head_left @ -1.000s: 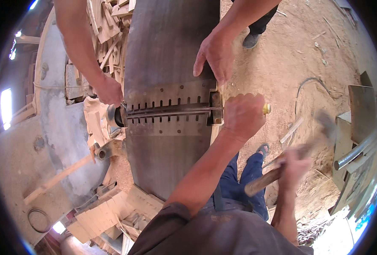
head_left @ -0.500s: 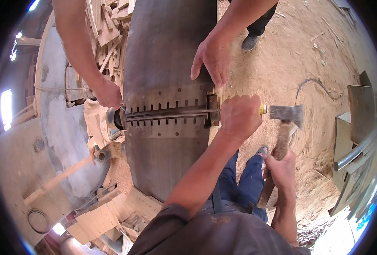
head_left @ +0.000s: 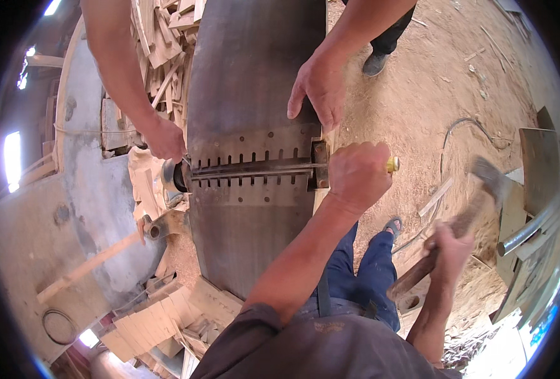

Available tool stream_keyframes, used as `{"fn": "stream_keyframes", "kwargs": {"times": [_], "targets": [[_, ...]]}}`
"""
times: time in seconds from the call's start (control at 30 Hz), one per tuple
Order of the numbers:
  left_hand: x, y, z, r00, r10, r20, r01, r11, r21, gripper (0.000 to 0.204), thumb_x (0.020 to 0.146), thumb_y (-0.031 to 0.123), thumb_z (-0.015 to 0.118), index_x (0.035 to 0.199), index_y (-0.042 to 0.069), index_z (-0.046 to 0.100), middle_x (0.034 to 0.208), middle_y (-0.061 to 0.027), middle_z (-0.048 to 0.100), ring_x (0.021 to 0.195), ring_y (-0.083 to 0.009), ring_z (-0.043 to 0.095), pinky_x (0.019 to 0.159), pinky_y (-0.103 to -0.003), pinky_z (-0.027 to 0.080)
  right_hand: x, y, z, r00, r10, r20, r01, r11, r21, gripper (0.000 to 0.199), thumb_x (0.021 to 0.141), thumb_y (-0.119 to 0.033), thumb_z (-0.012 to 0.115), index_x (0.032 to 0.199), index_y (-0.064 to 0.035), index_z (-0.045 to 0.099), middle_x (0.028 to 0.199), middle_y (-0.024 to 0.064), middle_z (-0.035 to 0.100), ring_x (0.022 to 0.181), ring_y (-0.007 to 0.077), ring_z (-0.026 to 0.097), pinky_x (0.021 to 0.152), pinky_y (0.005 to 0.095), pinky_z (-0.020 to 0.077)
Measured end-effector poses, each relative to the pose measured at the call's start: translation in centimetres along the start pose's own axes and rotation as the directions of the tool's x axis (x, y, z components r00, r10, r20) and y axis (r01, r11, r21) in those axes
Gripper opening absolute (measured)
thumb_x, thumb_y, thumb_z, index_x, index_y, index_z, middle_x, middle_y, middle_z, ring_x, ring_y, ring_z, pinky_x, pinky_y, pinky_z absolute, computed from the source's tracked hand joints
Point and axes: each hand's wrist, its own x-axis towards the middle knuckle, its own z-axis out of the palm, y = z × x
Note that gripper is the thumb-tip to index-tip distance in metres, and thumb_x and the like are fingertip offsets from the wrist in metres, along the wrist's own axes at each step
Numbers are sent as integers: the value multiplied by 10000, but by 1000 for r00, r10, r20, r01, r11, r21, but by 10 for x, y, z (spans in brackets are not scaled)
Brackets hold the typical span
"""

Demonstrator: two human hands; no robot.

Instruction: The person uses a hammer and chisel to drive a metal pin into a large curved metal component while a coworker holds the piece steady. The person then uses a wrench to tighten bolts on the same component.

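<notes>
A jointer bed [head_left: 255, 63] of dark metal runs up the middle, crossed by a slotted opening [head_left: 255, 170] with a long thin metal bar lying in it. My left hand [head_left: 360, 177] is closed around a tool with a yellow handle end [head_left: 393, 164], at the right end of the opening; the rest of the tool is hidden. Out to the right, my right hand [head_left: 452, 252] grips the wooden handle of a hatchet [head_left: 487, 177], its head blurred and apart from the tool.
A co-worker's hand [head_left: 166, 140] pinches a thin metal piece at the opening's left end; their other hand [head_left: 320, 91] is at the bed's right edge. Wood scraps [head_left: 166, 57] lie at the left. Metal sheets and a pipe [head_left: 523, 234] stand at right.
My right hand and the hatchet have swung right and away from the yellow handle end. My left hand keeps its hold. The co-worker's hands have hardly moved.
</notes>
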Motion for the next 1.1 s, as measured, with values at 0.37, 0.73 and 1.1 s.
{"fn": "stream_keyframes", "kwargs": {"times": [0.37,0.73,1.1], "targets": [[0,-3,8,999,37,-21,-36,999,26,149,647,113,717,687,124,574,663,-100,597,631,-336,635,557,-465,481,2,3,-1,996,3,-88,-10,997,-78,142,883,-68,687,865,-21,554,632,47,569,445,141,543,409,286,445],[1,-3,5,999,6,51,-8,999,44,143,669,123,715,719,118,581,666,-106,607,651,-329,654,576,-472,500,12,-5,-9,998,38,39,-34,995,-91,182,868,-80,710,885,-13,542,608,51,562,438,148,562,379,305,440],[-5,-19,-10,999,32,25,-33,998,52,178,644,150,770,723,117,614,647,-86,610,620,-314,644,539,-446,476,2,-4,10,978,152,146,-112,962,-250,167,879,-61,689,895,5,536,639,44,567,458,149,578,387,306,459]]}}
